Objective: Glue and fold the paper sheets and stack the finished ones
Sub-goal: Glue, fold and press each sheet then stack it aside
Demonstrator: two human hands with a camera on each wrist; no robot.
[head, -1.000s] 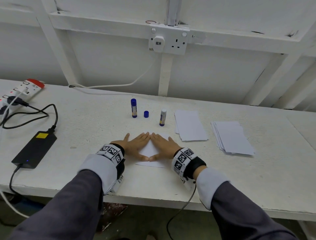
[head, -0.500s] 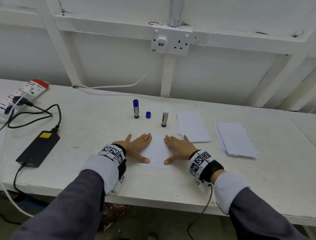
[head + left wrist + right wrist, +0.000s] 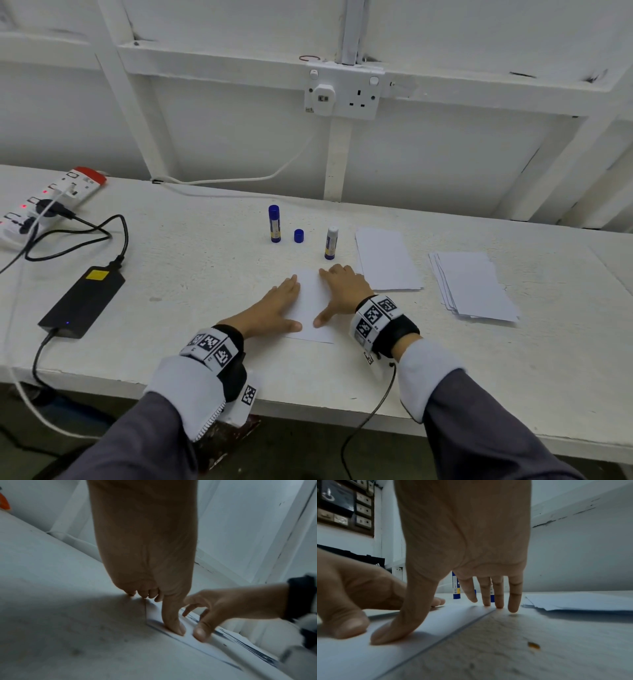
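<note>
A folded white sheet (image 3: 310, 305) lies flat near the table's front edge. My left hand (image 3: 274, 306) presses on its left side with straight fingers, thumb tip on the paper (image 3: 173, 626). My right hand (image 3: 340, 291) lies flat on the sheet's right side (image 3: 436, 622), thumb stretched toward the left thumb. Behind them stand an uncapped glue stick (image 3: 331, 242), its loose blue cap (image 3: 298, 236) and a capped blue glue stick (image 3: 274, 223). A small pile of paper (image 3: 387, 259) lies right of my right hand, and a thicker stack of sheets (image 3: 474, 286) lies farther right.
At the left of the white table (image 3: 171, 274) sit a black power adapter (image 3: 82, 301), its looped cable (image 3: 85, 236) and a white power strip (image 3: 48, 202). A wall socket (image 3: 342, 92) is on the wall behind. The table's front edge runs just below my wrists.
My hands, touching fingertip to fingertip a second ago, slid apart across the sheet, then came closer again, still pressing it flat. The view drifted slightly.
</note>
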